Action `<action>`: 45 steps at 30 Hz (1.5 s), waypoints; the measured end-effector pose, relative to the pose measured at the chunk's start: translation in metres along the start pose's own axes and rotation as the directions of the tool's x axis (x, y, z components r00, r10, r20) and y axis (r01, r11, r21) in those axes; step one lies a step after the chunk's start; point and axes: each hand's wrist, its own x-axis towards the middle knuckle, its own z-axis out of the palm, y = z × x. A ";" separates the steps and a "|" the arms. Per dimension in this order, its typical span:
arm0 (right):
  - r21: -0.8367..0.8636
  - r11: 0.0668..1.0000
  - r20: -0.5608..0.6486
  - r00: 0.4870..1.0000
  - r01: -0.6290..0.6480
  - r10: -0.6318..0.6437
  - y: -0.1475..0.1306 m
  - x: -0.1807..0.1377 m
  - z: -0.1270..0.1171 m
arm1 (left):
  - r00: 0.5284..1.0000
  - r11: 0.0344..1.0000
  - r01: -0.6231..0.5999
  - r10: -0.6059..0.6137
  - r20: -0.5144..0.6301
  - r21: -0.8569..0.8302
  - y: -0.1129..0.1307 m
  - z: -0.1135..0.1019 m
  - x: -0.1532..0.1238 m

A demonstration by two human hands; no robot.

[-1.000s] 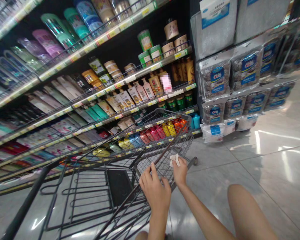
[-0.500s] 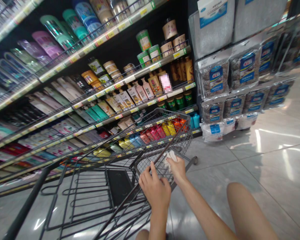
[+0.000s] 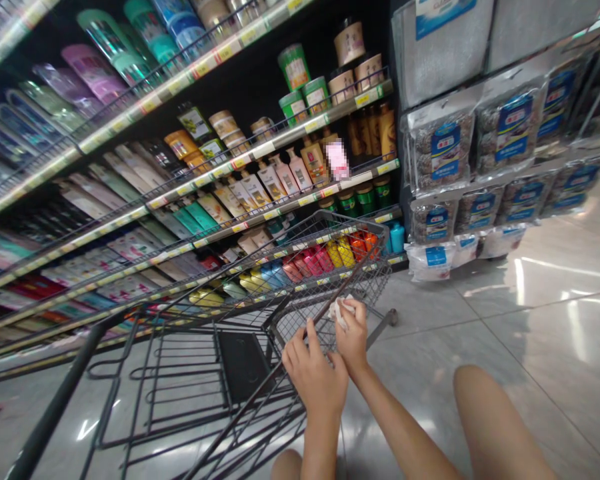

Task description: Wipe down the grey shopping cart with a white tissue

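A dark wire shopping cart (image 3: 215,313) lies tipped on its side on the floor, basket mouth towards me. My left hand (image 3: 314,373) is closed on a bar of the cart's frame. My right hand (image 3: 353,333) holds a small white cloth (image 3: 341,309) pressed against a diagonal bar of the cart basket. The two hands touch each other at the lower middle of the view.
Store shelves (image 3: 190,180) with bottles, tubes and jars run behind the cart. A rack of hanging packets (image 3: 480,140) stands at the right. Glossy tiled floor (image 3: 530,313) spreads to the right. My bare knee (image 3: 485,413) is at the bottom right.
My right hand with the cloth has slid up and left along the bar, closer to my left hand. The view has shifted slightly.
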 end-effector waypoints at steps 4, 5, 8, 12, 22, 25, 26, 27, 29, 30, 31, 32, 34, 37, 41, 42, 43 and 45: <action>-0.058 0.982 0.166 0.972 0.178 -0.167 0.015 0.004 -0.012 | 1.000 1.000 -0.003 0.003 -0.003 0.027 -0.001 0.000 0.000; -0.064 0.976 0.193 0.962 0.207 -0.191 0.016 0.006 -0.016 | 1.000 1.000 -0.004 0.004 -0.001 0.029 -0.002 0.001 0.000; -0.075 0.976 0.179 0.965 0.206 -0.190 0.013 0.009 -0.026 | 1.000 0.999 -0.017 0.017 -0.002 0.028 -0.005 0.002 -0.001; -0.042 0.986 0.105 0.982 0.162 -0.156 0.003 0.000 -0.025 | 1.000 0.999 -0.026 0.026 0.001 0.022 -0.006 0.001 -0.001; -0.138 0.942 0.266 0.927 0.307 -0.263 0.012 -0.005 -0.013 | 0.999 0.999 -0.035 0.036 0.013 -0.023 -0.009 0.001 -0.003; -0.131 0.948 0.228 0.939 0.291 -0.257 0.011 -0.004 -0.021 | 0.999 0.999 -0.047 0.047 0.007 -0.025 -0.012 0.003 -0.004; -0.124 0.951 0.198 0.946 0.284 -0.257 0.010 -0.004 -0.022 | 0.999 0.998 -0.050 0.051 0.009 -0.025 -0.012 0.003 -0.004; -0.113 0.953 0.168 0.950 0.282 -0.261 0.008 -0.005 -0.023 | 0.999 0.998 -0.052 0.053 0.013 -0.026 -0.012 0.003 -0.004; -0.074 0.950 0.132 0.947 0.303 -0.291 0.004 -0.004 -0.022 | 0.998 0.998 -0.051 0.051 0.021 -0.031 -0.011 0.001 -0.003; -0.053 0.947 0.128 0.943 0.317 -0.308 0.002 -0.004 -0.021 | 0.999 0.998 -0.046 0.047 0.025 -0.034 -0.011 0.000 -0.003; -0.038 0.944 0.126 0.939 0.328 -0.321 0.000 -0.002 -0.019 | 0.999 0.999 -0.041 0.042 0.030 -0.035 -0.011 -0.001 -0.003; -0.031 0.943 0.126 0.937 0.331 -0.325 -0.001 -0.001 -0.016 | 0.999 0.999 -0.039 0.040 0.036 -0.035 -0.010 -0.002 -0.003; -0.037 0.947 0.121 0.942 0.320 -0.314 -0.002 0.002 -0.012 | 0.997 0.998 -0.049 0.051 0.060 -0.031 -0.010 -0.005 -0.003; -0.050 0.959 0.137 0.953 0.280 -0.271 -0.001 0.004 -0.009 | 0.992 0.997 -0.074 0.077 0.100 -0.032 -0.012 -0.008 -0.004; -0.029 0.989 0.141 0.980 0.144 -0.138 0.003 0.002 -0.015 | 0.992 0.997 -0.075 0.077 0.095 -0.029 -0.014 -0.008 -0.005; -0.023 0.994 0.123 0.987 0.109 -0.105 0.003 0.002 -0.017 | 0.992 0.997 -0.078 0.080 0.099 -0.026 -0.014 -0.007 -0.005; -0.019 0.997 0.098 0.992 0.078 -0.076 0.004 0.004 -0.020 | 0.991 0.996 -0.081 0.083 0.106 -0.021 -0.015 -0.007 -0.005; -0.018 1.000 0.030 0.999 0.024 -0.024 0.002 0.008 -0.023 | 0.990 0.997 -0.081 0.082 0.111 -0.015 -0.015 -0.005 -0.005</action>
